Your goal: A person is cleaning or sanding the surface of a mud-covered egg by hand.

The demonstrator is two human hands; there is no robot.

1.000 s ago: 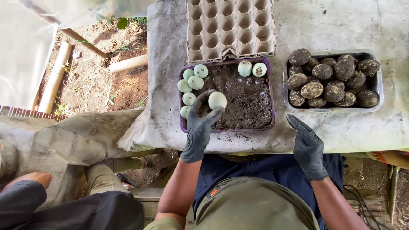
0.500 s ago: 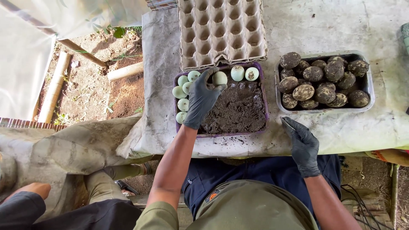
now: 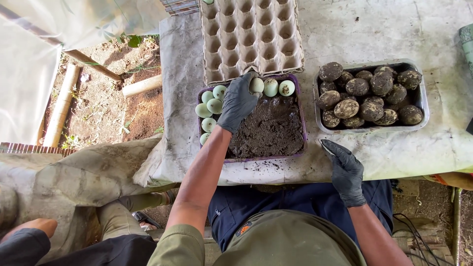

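Gloved left hand [image 3: 238, 101] clasped a pale egg [image 3: 256, 85] over the purple tray [image 3: 301, 123] of dark soil, more pale eggs [image 3: 210, 106] just left of it, gloved right hand [image 3: 346, 170] loose, empty, resting on the table edge [image 3: 419, 152] below the metal tray [image 3: 423, 106].

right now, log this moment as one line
left hand: gloved, on pale egg in purple tray of dark mud | right hand: gloved, empty, at table edge | metal tray: mud-coated eggs | carton: empty
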